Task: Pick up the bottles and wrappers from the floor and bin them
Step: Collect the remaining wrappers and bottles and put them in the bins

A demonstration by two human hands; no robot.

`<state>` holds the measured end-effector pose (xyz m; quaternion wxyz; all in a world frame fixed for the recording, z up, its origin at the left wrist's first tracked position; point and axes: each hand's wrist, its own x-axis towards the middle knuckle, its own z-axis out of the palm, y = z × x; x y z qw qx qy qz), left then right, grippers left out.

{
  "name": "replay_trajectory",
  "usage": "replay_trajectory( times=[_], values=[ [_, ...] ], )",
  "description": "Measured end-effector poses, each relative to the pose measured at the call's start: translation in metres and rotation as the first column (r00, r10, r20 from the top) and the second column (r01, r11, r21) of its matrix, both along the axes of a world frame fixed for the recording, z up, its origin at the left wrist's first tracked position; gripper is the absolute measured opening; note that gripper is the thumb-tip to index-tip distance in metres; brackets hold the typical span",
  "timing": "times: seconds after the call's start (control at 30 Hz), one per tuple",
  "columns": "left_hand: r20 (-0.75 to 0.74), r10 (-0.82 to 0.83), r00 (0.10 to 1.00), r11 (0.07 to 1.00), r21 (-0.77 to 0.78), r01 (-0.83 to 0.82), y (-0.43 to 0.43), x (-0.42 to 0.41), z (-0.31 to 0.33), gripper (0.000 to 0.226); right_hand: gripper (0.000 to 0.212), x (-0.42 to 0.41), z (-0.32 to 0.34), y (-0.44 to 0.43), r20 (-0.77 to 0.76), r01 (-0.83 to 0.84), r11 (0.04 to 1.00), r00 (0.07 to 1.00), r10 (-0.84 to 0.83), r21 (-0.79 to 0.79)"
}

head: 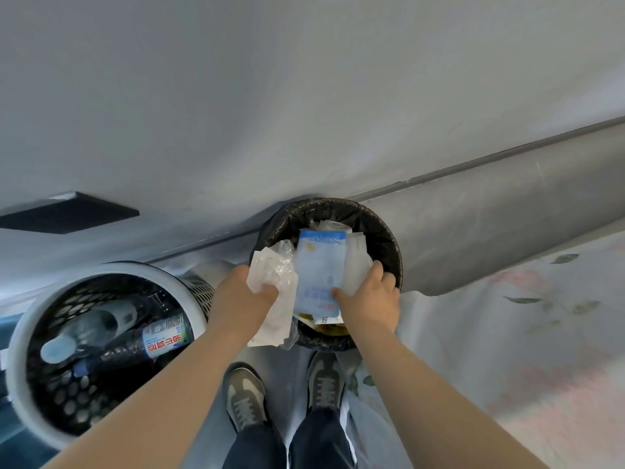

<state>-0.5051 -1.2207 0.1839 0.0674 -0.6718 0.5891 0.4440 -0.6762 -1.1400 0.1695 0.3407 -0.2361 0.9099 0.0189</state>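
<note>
1. my left grip [252,289] is curled round a bunch of clear and white wrappers [274,269], and the loose ends hang over the near left rim of the black-lined bin [389,238].
2. my right grip [370,296] pinches a blue and white packet [319,265] by its lower edge, with some white film tucked behind it. it is held right above the bin's mouth.
3. i judge all of this light, limp and slippery. nothing here would break, but a loose bundle can shed a piece, so an edge pinch with the thumb on top suits it.
4. the bin already holds wrappers near its rim, so anything let go high or off-centre may slide out onto the floor.
5. just to the left stands a white mesh basket [20,333] with a labelled bottle [148,340] and a clear bottle [88,330] lying in it.
6. my shoes [245,397] stand just before the bin. a floral sheet [507,316] covers the floor to the right, and the wall is close behind.
</note>
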Motion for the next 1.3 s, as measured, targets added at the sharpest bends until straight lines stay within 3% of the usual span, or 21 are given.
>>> replay_trajectory(
  times=[0.17, 0.47, 0.67, 0.93, 1.17, 1.3],
  values=[
    [-0.058, 0.040, 0.998, 0.999, -0.012, -0.041, -0.001, -0.011, 0.008, 0.029, 0.059, -0.008, 0.016, 0.012, 0.016, -0.264, 0.962, 0.964, 0.266, -0.074],
    [-0.181, 0.105, 0.978, 0.994, 0.060, -0.095, -0.011, -0.048, -0.001, 0.028, 0.049, -0.020, 0.039, 0.019, 0.002, -0.298, 0.931, 0.952, 0.306, -0.211],
    [-0.154, 0.024, 0.988, 0.999, 0.052, -0.016, -0.009, -0.067, -0.005, 0.024, 0.050, -0.024, 0.038, 0.021, 0.022, -0.247, 0.945, 0.966, 0.258, -0.215],
    [-0.018, -0.083, 0.996, 0.992, 0.093, 0.084, -0.004, -0.070, -0.014, 0.060, 0.052, -0.028, 0.037, 0.019, 0.043, -0.242, 0.948, 0.966, 0.256, -0.207],
    [0.030, -0.273, 0.961, 0.962, -0.017, 0.274, -0.001, -0.059, 0.017, 0.035, 0.049, -0.032, 0.056, 0.014, 0.038, -0.303, 0.936, 0.948, 0.315, -0.182],
    [0.060, -0.407, 0.912, 0.910, -0.058, 0.410, 0.001, -0.053, 0.054, 0.035, 0.041, -0.031, 0.086, 0.010, 0.028, -0.385, 0.909, 0.919, 0.394, -0.156]
  ],
)
